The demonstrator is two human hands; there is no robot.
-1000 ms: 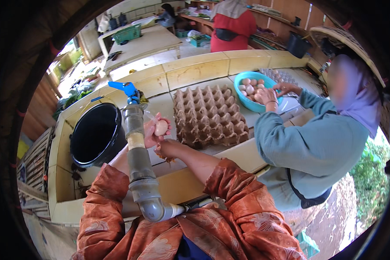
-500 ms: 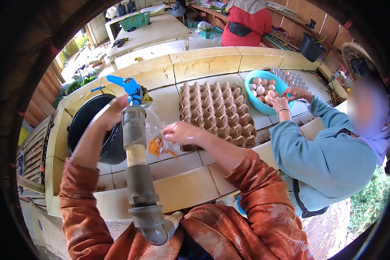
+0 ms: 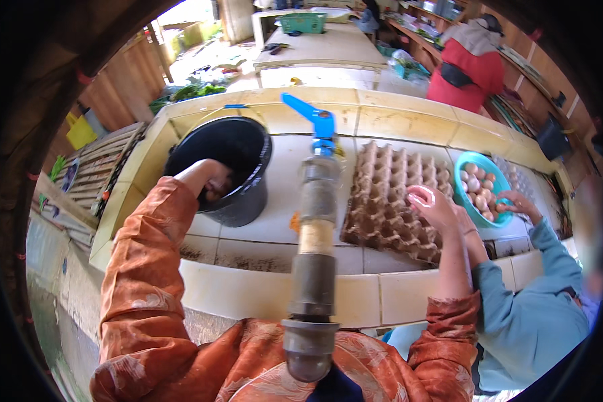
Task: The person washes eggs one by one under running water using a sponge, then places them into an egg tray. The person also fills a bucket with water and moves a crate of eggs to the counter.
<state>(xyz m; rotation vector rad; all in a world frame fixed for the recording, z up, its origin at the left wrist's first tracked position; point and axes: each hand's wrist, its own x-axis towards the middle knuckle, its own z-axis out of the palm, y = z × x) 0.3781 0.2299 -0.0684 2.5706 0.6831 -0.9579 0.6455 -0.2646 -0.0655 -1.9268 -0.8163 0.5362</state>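
Observation:
My left hand (image 3: 213,175) reaches over the rim of a black bucket (image 3: 253,197). Its fingers bend down inside, in shadow, beside something brownish and rounded; I cannot tell if they grip it. Wet and loosely curled, my right hand (image 3: 432,206) hovers over a brown cardboard egg tray (image 3: 382,194), its fingers a little apart and nothing visible in them. An orange scrubbing mesh (image 3: 295,222) lies on the white tiles, mostly behind the upright pipe (image 3: 316,234). That pipe carries a tap with a blue lever (image 3: 305,112).
On the right, a co-worker's hand (image 3: 514,201) is at a turquoise bowl (image 3: 462,194) of eggs (image 3: 479,191); their other arm passes behind my right wrist. A raised tiled ledge (image 3: 281,295) borders the basin. Beyond are a table (image 3: 328,50) and a person in red (image 3: 459,87).
My left hand has gone from the tap into the bucket. My right hand has left the orange mesh and moved right, over the egg tray. The view has turned left; splashing water no longer shows.

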